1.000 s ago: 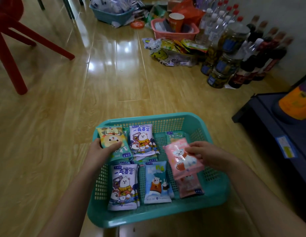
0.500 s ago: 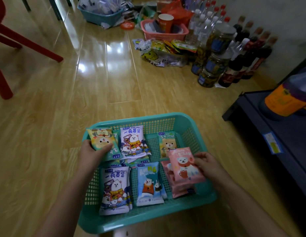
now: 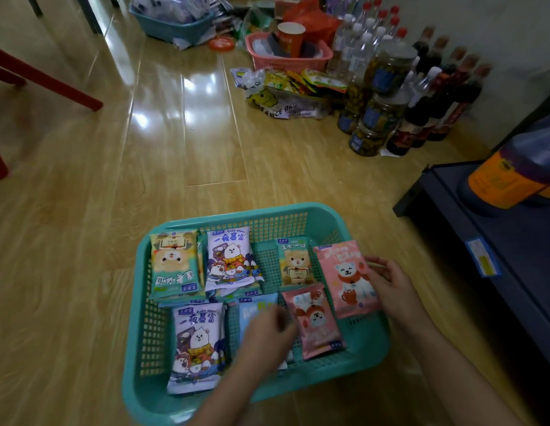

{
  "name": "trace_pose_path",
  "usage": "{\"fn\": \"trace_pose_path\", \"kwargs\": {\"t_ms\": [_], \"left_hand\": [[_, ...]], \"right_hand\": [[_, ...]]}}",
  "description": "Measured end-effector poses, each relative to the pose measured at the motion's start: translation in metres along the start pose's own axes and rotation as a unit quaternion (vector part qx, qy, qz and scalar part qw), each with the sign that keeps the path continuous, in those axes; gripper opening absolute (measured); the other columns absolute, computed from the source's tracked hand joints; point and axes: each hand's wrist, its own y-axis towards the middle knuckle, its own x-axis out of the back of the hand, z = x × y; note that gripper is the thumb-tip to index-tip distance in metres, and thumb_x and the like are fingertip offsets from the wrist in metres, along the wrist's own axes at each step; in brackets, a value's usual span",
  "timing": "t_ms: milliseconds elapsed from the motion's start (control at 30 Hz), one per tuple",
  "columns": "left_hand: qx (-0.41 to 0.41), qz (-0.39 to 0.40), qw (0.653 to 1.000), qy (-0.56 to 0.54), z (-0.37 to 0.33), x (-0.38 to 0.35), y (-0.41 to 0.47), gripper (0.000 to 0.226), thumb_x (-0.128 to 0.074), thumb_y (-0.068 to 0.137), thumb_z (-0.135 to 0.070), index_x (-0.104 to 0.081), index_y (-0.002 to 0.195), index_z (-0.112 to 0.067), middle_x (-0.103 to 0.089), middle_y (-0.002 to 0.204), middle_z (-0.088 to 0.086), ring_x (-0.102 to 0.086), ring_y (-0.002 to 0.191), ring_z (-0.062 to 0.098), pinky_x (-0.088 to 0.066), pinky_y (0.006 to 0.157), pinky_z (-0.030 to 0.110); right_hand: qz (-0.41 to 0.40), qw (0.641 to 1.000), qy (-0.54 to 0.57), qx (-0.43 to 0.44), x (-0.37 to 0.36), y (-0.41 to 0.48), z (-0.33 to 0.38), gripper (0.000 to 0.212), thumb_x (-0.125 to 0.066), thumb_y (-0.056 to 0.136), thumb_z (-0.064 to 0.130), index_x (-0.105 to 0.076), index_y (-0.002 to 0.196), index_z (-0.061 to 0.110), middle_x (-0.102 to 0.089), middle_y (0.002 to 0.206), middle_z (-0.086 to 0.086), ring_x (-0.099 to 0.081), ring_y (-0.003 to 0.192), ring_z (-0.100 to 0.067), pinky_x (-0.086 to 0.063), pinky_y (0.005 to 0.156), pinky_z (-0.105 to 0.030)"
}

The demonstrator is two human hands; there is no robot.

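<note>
While the right hand (image 3: 390, 289) is pinching the pink packet (image 3: 344, 278), lying near-to-far, the left hand (image 3: 267, 336), grip unclear, is hovering near-left.

This looked like a room in a home doubling as a storeroom: a glossy wood-plank floor (image 3: 68, 256), red chair legs (image 3: 46, 81), and a plain wall (image 3: 482, 32) lined with bottles (image 3: 436, 103) and jars (image 3: 387, 69). Snack packets (image 3: 298, 81) and 3 stocked baskets, a blue basket (image 3: 172, 29), a pink basket (image 3: 286, 61) and a teal basket (image 3: 237, 216), sat on the floor.
</note>
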Motion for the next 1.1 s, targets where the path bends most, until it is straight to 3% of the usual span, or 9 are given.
{"fn": "trace_pose_path", "kwargs": {"t_ms": [67,133,233,433,667,800,900,967,1100], "left_hand": [[0.045,0.082,0.995,-0.017,0.0,-0.031,0.01,0.007,-0.05,0.095,-0.023,-0.051,0.101,-0.02,-0.061,0.108,-0.002,-0.057,0.094,0.014,-0.046,0.085,0.025],[0.082,0.094,0.99,-0.068,0.005,-0.051,0.023,0.033,-0.056,0.089,-0.026,-0.051,0.119,-0.015,-0.059,0.125,0.001,-0.056,0.112,0.018,-0.043,0.097,0.026],[0.165,0.051,0.977,-0.128,0.007,-0.068,0.04,0.072,-0.063,0.071,-0.041,-0.039,0.13,-0.007,-0.047,0.134,0.013,-0.05,0.12,0.027,-0.042,0.104,0.039],[0.243,-0.053,0.959,-0.136,-0.004,-0.086,0.065,0.089,-0.077,0.073,-0.022,-0.02,0.138,0.001,-0.028,0.142,0.019,-0.032,0.132,0.033,-0.033,0.11,0.041],[0.275,-0.071,0.954,-0.1,-0.008,-0.092,0.086,0.081,-0.075,0.074,-0.018,-0.027,0.137,-0.003,-0.028,0.143,0.017,-0.031,0.133,0.032,-0.031,0.112,0.042],[0.25,-0.095,0.959,-0.095,-0.013,-0.102,0.088,0.067,-0.066,0.08,-0.014,-0.026,0.133,-0.009,-0.037,0.14,0.017,-0.037,0.13,0.032,-0.033,0.11,0.043],[0.182,-0.106,0.964,-0.162,-0.006,-0.107,0.084,0.053,-0.065,0.079,-0.011,-0.021,0.105,-0.026,-0.053,0.121,0.01,-0.057,0.111,0.03,-0.051,0.092,0.045],[0.121,-0.107,0.97,-0.183,-0.004,-0.1,0.072,0.054,-0.066,0.08,-0.007,-0.018,0.097,-0.025,-0.053,0.111,0.002,-0.062,0.101,0.025,-0.056,0.084,0.04],[0.04,-0.076,0.977,-0.196,-0.001,-0.062,0.056,0.045,-0.075,0.072,-0.004,-0.037,0.093,-0.018,-0.053,0.097,-0.006,-0.061,0.093,0.019,-0.058,0.078,0.033]], "right_hand": [[-0.003,1.0,0.008,0.003,0.005,0.0,0.003,0.018,-0.053,0.092,0.014,-0.051,0.11,0.013,-0.058,0.1,0.002,-0.064,0.073,-0.009,-0.051,0.045,-0.016],[-0.001,1.0,0.004,0.011,0.009,0.0,0.004,0.017,-0.053,0.092,0.014,-0.052,0.109,0.014,-0.058,0.099,0.004,-0.064,0.071,-0.005,-0.051,0.045,-0.015],[-0.001,1.0,-0.004,0.03,0.014,0.003,0.004,0.017,-0.053,0.092,0.012,-0.053,0.109,0.013,-0.06,0.101,0.001,-0.065,0.072,-0.004,-0.051,0.048,-0.014],[-0.007,0.999,-0.005,0.036,0.022,0.011,0.002,0.018,-0.051,0.093,0.011,-0.053,0.111,0.012,-0.059,0.1,0.004,-0.066,0.064,0.004,-0.05,0.047,-0.013],[-0.021,0.999,-0.007,0.036,0.024,0.016,0.004,0.017,-0.05,0.093,0.012,-0.053,0.11,0.015,-0.059,0.101,0.004,-0.064,0.075,-0.006,-0.052,0.047,-0.015],[-0.014,0.999,-0.01,0.042,0.022,0.016,0.005,0.019,-0.048,0.093,0.013,-0.052,0.112,0.014,-0.059,0.099,0.008,-0.066,0.07,-0.003,-0.051,0.047,-0.013],[-0.01,0.999,-0.015,0.043,0.021,0.017,0.005,0.018,-0.049,0.093,0.013,-0.052,0.111,0.015,-0.059,0.101,0.005,-0.066,0.065,0.002,-0.05,0.047,-0.013],[-0.008,0.999,-0.013,0.045,0.022,0.018,0.005,0.018,-0.049,0.093,0.013,-0.052,0.111,0.014,-0.059,0.102,0.004,-0.067,0.066,0.001,-0.052,0.047,-0.014],[-0.019,0.999,-0.002,0.048,0.028,0.018,0.004,0.018,-0.05,0.093,0.012,-0.053,0.11,0.013,-0.06,0.102,0.002,-0.065,0.076,-0.009,-0.053,0.048,-0.015]]}}
